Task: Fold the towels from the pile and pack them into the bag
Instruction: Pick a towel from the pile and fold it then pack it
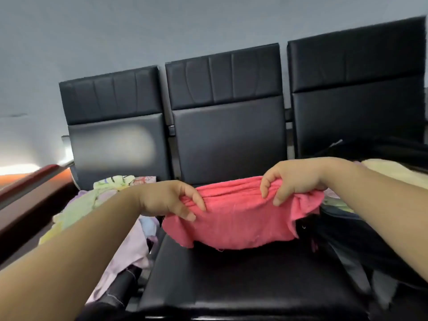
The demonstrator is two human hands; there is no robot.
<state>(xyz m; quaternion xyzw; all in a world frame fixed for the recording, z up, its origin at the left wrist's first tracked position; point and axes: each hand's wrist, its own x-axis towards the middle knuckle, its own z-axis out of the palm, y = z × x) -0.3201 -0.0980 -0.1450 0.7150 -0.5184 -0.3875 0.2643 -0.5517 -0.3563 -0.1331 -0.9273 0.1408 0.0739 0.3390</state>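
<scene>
Dark bag (361, 242) — possibly open — blurred, cut off at right edge.

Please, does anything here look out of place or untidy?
The pile sprawls on the left chair, and a lilac towel hangs over its edge. The pink towel, gripped by the left hand and right hand, is bunched.

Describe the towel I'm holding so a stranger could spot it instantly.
Look at the row of black chairs against the grey wall. Over the middle seat, the left hand and right hand grip a towel by its bunched top edge. It alone is solid bright pink; the pile beside it is pale green and lilac.
</scene>
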